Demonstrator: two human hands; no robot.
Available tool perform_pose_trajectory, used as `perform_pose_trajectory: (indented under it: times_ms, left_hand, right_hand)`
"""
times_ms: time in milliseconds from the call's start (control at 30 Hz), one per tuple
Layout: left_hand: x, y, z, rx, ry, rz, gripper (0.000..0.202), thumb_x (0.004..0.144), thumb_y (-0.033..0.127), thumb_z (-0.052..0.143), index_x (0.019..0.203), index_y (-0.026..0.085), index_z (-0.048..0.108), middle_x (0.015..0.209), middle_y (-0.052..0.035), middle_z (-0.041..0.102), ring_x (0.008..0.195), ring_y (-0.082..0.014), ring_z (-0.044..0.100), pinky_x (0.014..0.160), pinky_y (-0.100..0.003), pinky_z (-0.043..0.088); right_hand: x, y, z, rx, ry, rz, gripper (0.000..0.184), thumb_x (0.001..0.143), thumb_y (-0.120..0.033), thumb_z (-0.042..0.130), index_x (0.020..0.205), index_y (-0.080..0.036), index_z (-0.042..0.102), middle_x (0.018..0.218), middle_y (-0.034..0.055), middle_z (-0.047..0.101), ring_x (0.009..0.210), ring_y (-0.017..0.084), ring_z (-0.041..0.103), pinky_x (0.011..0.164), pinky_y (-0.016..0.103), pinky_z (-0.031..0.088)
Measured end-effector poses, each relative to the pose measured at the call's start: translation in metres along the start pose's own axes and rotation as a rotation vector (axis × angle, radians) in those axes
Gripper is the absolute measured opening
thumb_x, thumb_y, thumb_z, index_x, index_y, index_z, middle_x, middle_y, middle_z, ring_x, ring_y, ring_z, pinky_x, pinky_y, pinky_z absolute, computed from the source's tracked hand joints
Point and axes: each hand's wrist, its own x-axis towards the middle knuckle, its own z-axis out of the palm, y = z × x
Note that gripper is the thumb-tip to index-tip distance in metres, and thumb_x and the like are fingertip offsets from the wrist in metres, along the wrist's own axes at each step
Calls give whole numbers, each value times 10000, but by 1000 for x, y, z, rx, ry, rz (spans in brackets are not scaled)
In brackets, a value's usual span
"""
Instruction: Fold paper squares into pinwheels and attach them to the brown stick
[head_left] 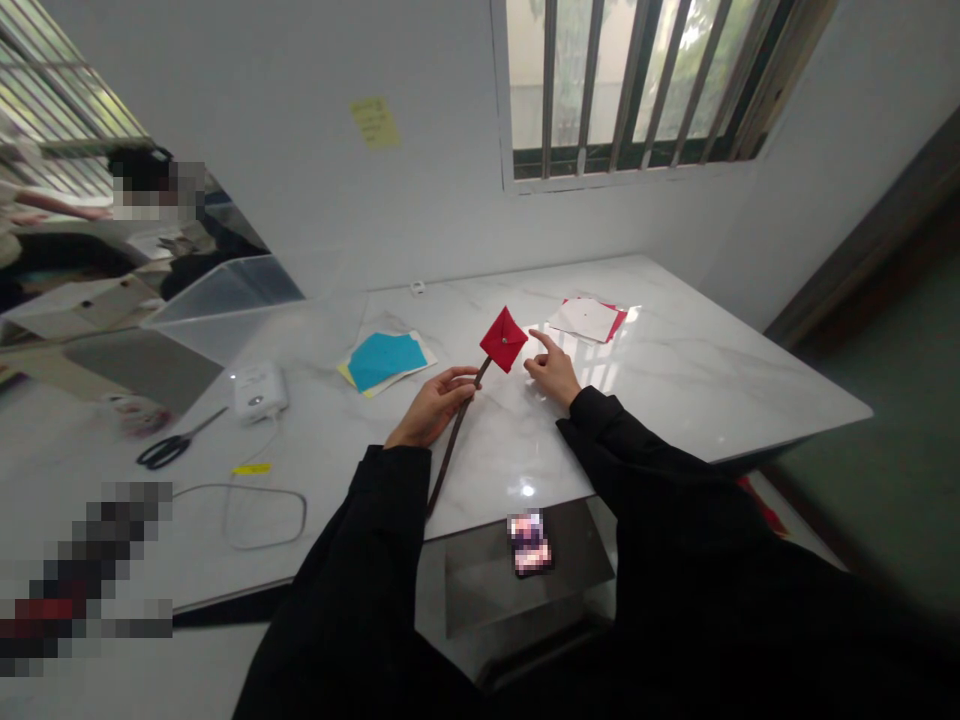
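In the head view, the left hand [433,408] has its grip around the stick [453,440], the red paper [504,345] at its tip above the tabletop [690,370]. The right hand [555,375], loose, points beside it; best keep the stick steady and touch lightly.

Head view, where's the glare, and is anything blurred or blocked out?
Head view: barred glare streaks the glossy tabletop beside the right hand, with a bright spot near the front edge; head view: a lit screen below and patches at left are pixelated; head view: the dark right margin looks soft.
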Motion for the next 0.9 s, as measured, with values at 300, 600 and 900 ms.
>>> perform_pose_trajectory:
  times_ms: [300, 600, 900]
  left_hand:
    - [-1, 2, 2, -15, 22, 17, 462, 720, 305, 835, 1130, 154, 685, 938, -54, 704, 756, -122, 586, 729, -250, 451]
    - [1, -1, -2, -44, 33, 20, 461, 716, 293, 840, 1129, 156, 686, 923, -42, 698, 734, -107, 568, 713, -238, 436]
    - [-1, 1, -2, -66, 65, 13, 462, 712, 298, 848, 1125, 165, 690, 936, -47, 703, 757, -119, 618, 740, -253, 479]
  right_hand:
    - [1, -1, 1, -70, -10, -6, 231, 760, -289, 554, 815, -170, 744, 518, -47, 513, 520, 118, 429, 621, 255, 356]
    - [1, 3, 1, -19, -17, -16, 416, 745, -254, 524, 1102, -167, 721, 502, -76, 486, 509, 121, 420, 615, 246, 360]
    - [-1, -1, 3, -48, -11, -23, 281, 741, -255, 522, 898, -177, 741, 491, -66, 464, 501, 121, 404, 598, 243, 353]
